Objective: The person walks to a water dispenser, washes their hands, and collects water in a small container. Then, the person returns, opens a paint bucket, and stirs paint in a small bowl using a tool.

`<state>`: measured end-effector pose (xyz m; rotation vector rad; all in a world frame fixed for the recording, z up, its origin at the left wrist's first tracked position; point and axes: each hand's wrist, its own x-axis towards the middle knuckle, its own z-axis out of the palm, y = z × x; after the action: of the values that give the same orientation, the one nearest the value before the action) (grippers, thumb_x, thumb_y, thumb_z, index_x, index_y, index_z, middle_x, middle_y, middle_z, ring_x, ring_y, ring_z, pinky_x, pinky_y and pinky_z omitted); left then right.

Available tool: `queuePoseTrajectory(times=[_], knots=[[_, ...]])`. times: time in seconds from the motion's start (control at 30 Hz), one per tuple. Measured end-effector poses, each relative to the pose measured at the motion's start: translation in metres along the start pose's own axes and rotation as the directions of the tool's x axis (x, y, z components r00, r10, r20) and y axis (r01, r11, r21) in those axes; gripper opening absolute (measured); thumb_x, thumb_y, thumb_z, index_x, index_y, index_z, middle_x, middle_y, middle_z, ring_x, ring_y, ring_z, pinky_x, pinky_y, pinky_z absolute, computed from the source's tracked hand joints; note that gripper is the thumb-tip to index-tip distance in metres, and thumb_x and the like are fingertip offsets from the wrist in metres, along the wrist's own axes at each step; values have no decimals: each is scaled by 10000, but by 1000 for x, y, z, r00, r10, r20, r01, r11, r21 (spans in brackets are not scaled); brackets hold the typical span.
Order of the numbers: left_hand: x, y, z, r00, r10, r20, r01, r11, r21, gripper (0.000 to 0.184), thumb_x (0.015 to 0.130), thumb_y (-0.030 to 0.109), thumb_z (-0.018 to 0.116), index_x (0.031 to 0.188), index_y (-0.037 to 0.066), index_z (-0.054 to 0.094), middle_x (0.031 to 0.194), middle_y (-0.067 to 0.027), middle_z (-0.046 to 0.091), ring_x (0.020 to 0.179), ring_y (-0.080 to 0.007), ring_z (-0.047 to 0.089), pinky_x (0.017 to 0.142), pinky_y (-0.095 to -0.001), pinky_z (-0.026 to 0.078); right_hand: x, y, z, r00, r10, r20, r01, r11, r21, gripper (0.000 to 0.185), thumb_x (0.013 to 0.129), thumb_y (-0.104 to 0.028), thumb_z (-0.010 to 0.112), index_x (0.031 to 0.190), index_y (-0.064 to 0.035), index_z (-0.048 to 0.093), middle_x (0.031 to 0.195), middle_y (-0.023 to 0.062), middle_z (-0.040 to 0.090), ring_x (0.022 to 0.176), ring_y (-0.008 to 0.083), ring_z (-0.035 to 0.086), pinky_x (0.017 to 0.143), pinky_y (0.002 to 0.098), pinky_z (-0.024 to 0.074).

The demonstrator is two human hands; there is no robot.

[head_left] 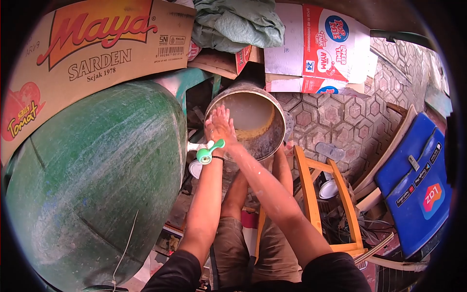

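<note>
My left hand (210, 132) and my right hand (224, 130) lie against each other over the near left rim of a round metal bucket (279, 127). The right hand covers much of the left, with fingers stretched out; what shows of the left is also extended. Neither hand holds an object. Cloudy greyish water (250, 111) stands in the bucket. Just below my hands, a white tap with a green handle (210, 152) sticks out from a big green tank (102, 180). The tap's handle overlaps my left wrist in view. I cannot make out any running water.
A Maya Sarden carton (107, 58) lies over the tank's back edge. Behind the bucket are a grey-green cloth (238, 24) and a Pop Mie carton (316, 48). On the right are a wooden frame (311, 194), a blue Laz board (413, 180) and patterned paving (340, 121).
</note>
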<state>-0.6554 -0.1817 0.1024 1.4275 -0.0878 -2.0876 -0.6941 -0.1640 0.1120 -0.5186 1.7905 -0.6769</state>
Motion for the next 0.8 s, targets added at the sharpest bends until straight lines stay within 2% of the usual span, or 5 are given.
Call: queuePoseTrajectory(times=[0.17,0.27,0.4,0.43,0.8], knots=[[-1,-7,-3,1000,-7,-30,6,1000,-6,330,1051,288,468,1290,107,605,1275,-66,633,1170,-238,604,1022,-402,489,8,-17,-39,995,-76,61,91,953,-290,573,1028,-436,383,1518,-142,424,1657,157,182,1551,322,46,1222,555,-28],[2,-3,-7,1000,-22,-18,22,999,-28,324,1050,287,471,1281,107,609,1265,-65,638,1163,-237,607,1019,-402,491,-5,5,-14,961,-227,-159,205,969,-140,527,1020,-398,435,1499,-179,460,1668,155,130,1551,324,-14,1214,574,-41],[6,-9,-11,999,-25,-36,25,999,-24,315,1048,285,475,1268,108,616,1251,-63,644,1155,-236,611,1014,-402,494,-12,-12,-49,969,27,-247,-13,998,56,324,951,-372,570,1048,-131,763,1051,260,698,1022,413,673,925,527,508],[7,-10,-12,999,-22,-39,21,999,-28,313,1047,284,476,1265,109,617,1248,-63,645,1153,-236,612,1013,-402,495,-7,-3,-39,884,-130,-448,140,990,-11,305,916,-376,640,883,-109,782,705,211,680,664,436,666,676,507,554],[11,-16,-23,997,-40,-73,36,998,-46,291,1043,280,487,1229,112,634,1210,-59,661,1130,-233,623,1002,-402,503,-6,-3,-49,906,-80,-415,91,996,6,340,864,-261,731,668,-6,620,647,229,632,650,424,650,633,468,533]])
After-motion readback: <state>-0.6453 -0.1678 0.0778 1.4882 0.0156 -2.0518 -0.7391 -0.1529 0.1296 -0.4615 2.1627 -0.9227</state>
